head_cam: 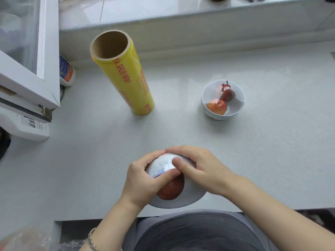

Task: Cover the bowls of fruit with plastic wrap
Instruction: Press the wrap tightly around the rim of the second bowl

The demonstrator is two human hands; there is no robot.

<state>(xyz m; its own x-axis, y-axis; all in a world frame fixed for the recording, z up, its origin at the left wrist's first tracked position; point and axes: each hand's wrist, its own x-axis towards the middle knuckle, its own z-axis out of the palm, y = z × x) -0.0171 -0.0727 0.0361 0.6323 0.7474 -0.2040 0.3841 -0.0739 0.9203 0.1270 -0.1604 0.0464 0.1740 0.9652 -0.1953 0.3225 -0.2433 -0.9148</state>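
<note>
Near bowl: a white round ceramic bowl (181, 201) sits at the near edge of the pale grey speckled bench (87, 160), under both sets of fingers.
Fruit inside: 1 red apple (171, 190) shows just below the left thumb.
Wrap sheet: clear shiny plastic wrap (163, 165) lies over the bowl's far part, between the 2 hands.
Left hand (143, 180): its fingers (164, 176) are curled round the bowl's left side, the thumb pressing on the wrap.
Right hand (201, 169): its fingers (178, 163) are curled over the far rim, the thumb laid on the wrap.
Second bowl: a small white round bowl of red fruit (223, 99) stands well beyond the fingers, to their right.
Roll: a yellow roll of plastic wrap with a cardboard core (123, 75) stands on end, far beyond the fingers, to their left.
Bottle: a white plastic bottle with a blue and orange label (67, 71) is left of the roll, by the white window frame (49, 57).
</note>
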